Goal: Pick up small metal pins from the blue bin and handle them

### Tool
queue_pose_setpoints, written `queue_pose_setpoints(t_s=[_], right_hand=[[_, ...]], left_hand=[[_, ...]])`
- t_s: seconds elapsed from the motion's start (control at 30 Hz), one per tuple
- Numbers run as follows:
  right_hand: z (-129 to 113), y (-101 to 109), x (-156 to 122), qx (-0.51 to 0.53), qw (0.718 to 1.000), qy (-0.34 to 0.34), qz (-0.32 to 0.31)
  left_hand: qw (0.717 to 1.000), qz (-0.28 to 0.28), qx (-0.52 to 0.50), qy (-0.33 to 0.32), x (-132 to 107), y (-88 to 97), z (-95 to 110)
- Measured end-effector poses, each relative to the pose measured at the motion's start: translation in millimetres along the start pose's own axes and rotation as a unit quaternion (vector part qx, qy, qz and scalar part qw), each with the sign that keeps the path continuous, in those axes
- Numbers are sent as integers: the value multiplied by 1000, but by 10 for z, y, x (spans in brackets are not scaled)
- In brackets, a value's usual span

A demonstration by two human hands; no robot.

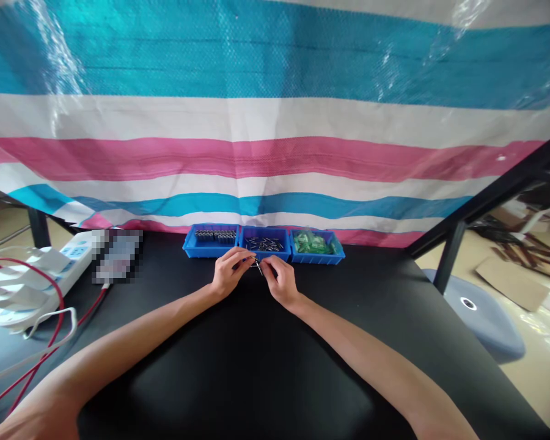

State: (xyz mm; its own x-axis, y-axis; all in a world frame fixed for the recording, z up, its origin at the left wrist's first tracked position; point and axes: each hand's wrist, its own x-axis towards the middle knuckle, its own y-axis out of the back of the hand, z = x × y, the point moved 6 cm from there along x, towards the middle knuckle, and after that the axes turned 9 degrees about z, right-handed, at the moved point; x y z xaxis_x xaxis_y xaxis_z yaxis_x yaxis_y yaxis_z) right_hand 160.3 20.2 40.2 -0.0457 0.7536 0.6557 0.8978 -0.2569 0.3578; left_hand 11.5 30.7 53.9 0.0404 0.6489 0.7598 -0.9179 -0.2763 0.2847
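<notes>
My left hand (230, 272) and my right hand (280, 279) meet just in front of the middle blue bin (285, 252), fingertips pinched close together. Small thin metal pieces (258, 265), shaped like screws or pins, show between the fingertips of both hands; their exact kind is too small to make out. Many similar loose thin metal pieces (266, 245) lie in that middle bin. To its left, a blue bin (211, 251) holds rows of dark short cylinders (216, 235). The right blue bin (318, 258) contains green plastic packets (315, 242).
On the left lie a white power strip (76, 247) with plugs, a red cable (60, 299) and a pixelated phone-like object (118, 256). A striped plastic sheet (266, 116) hangs behind the black table (238, 373). A grey stool (481, 318) stands at the right.
</notes>
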Motion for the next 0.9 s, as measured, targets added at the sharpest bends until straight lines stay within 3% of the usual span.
queue_pose_setpoints(t_s=[0.9], right_hand=[[-60,95,-8,15,999,3,46]], left_hand=[[999,32,5,21,-9,21,-27]])
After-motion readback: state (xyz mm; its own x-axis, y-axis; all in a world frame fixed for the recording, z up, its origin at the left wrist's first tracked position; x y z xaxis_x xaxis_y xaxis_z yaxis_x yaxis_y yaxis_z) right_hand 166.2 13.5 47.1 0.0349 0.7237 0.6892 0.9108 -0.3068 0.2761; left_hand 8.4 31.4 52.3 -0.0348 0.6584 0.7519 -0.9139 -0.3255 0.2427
